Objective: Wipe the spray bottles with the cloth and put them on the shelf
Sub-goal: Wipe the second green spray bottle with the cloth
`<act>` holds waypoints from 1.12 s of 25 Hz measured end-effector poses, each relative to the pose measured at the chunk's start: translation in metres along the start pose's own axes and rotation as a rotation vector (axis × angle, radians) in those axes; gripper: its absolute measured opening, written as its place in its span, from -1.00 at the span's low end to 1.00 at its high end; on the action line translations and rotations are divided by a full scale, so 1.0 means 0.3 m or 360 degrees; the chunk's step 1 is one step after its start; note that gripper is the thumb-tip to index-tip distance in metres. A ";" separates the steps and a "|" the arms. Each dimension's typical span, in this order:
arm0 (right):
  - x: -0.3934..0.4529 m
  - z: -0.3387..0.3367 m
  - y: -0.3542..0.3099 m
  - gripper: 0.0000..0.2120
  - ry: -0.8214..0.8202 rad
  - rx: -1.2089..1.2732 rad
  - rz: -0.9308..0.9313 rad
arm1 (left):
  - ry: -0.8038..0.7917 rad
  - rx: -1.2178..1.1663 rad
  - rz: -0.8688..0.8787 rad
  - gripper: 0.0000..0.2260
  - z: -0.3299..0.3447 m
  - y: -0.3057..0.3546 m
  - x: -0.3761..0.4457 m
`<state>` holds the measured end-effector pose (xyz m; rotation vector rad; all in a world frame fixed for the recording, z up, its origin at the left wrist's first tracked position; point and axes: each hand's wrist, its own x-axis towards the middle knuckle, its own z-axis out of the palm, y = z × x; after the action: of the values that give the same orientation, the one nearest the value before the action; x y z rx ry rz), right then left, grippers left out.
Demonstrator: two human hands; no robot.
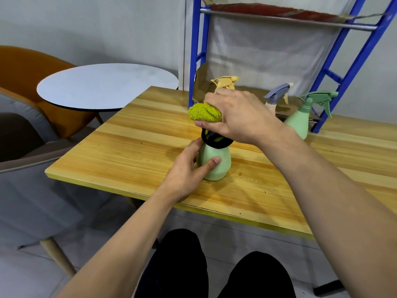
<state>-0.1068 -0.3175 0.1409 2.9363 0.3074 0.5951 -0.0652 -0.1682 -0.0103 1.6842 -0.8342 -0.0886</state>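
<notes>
You sit at a wooden table (133,147) with both bare arms reaching forward. Beyond your grip, at the far side of the table, stands a blue metal shelf (335,67) frame, its lower level holding three more spray bottles: a yellow one (225,82) directly behind your right hand, a bottle with a grey-blue trigger (277,97) to the right of it, and a green one (300,119) farther right. Off to the left of your hands are a round white side table (107,84) and an orange chair (28,67).

Between your hands, upright on the table, is a pale green spray bottle (217,164) with a dark collar. Your left hand (189,166) grips its body from the left, fingers and thumb curled round it to steady it. Your right hand (240,117) is above it, clamped on a bunched yellow-green cloth (204,112) that covers the bottle's top; the trigger head is hidden.

You appear to be mid-wipe on the bottle's top. Next likely calls for working the cloth down over the body while your left hand keeps it from tipping, then lifting it onto the shelf beside the others.
</notes>
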 end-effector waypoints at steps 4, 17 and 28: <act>-0.016 0.020 -0.010 -0.54 0.0291 0.0261 0.0189 | -0.0008 0.0013 -0.0005 -0.55 -0.002 0.008 -0.003; -0.101 0.008 0.042 -0.51 0.0269 0.0456 0.0274 | 0.0000 -0.0072 -0.0040 -0.35 0.008 -0.027 0.001; -0.177 0.081 0.015 -0.64 0.1006 0.1310 0.0771 | 0.0008 -0.0047 0.0009 -0.44 0.011 -0.005 -0.012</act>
<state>-0.1441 -0.3359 0.0998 3.4923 -0.1781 1.8686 -0.0686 -0.1687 -0.0140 1.6538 -0.8299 -0.0925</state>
